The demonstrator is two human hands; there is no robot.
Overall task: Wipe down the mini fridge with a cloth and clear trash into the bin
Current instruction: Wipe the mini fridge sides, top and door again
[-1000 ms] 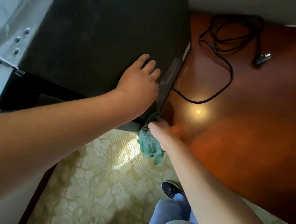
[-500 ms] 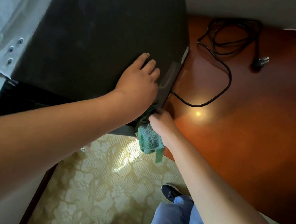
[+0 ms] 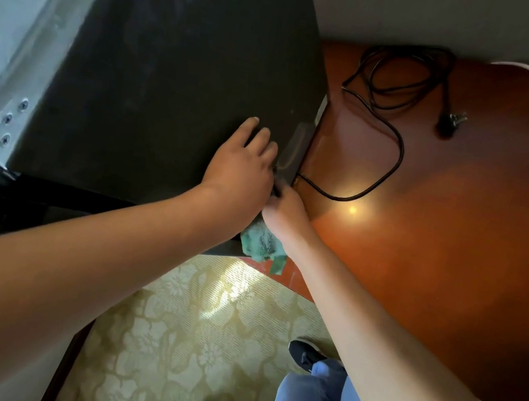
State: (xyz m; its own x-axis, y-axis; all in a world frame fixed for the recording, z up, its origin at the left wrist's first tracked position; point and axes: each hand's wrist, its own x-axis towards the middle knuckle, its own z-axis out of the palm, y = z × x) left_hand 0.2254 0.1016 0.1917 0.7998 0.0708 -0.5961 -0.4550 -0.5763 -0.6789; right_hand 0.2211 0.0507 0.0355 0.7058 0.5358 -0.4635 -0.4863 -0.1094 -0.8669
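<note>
The mini fridge (image 3: 181, 59) stands on a glossy reddish-brown wooden surface (image 3: 439, 245), its dark top face toward the camera and its pale door side at the fridge's left. The left hand (image 3: 240, 168) lies flat on the fridge's top near its right front corner, fingers straight and relaxed, holding nothing and apparently steadying the box. The right hand (image 3: 285, 212) is at that same corner, just beside the left hand, with its fingers curled round a green cloth (image 3: 261, 243) whose loose end hangs below the wrist; the fingertips themselves are hidden against the fridge's side wall. The cloth looks soft, light and limp, so it should be bunched in the palm and pressed flat against the panel rather than pinched by an edge. The fridge is rigid and probably heavy enough to stay put under a steadying palm. To the fridge's right a black power cord (image 3: 396, 82) lies coiled and unplugged on the wood, which looks slick. Below the fridge's front edge is pale floral-patterned carpet (image 3: 198, 346).
</note>
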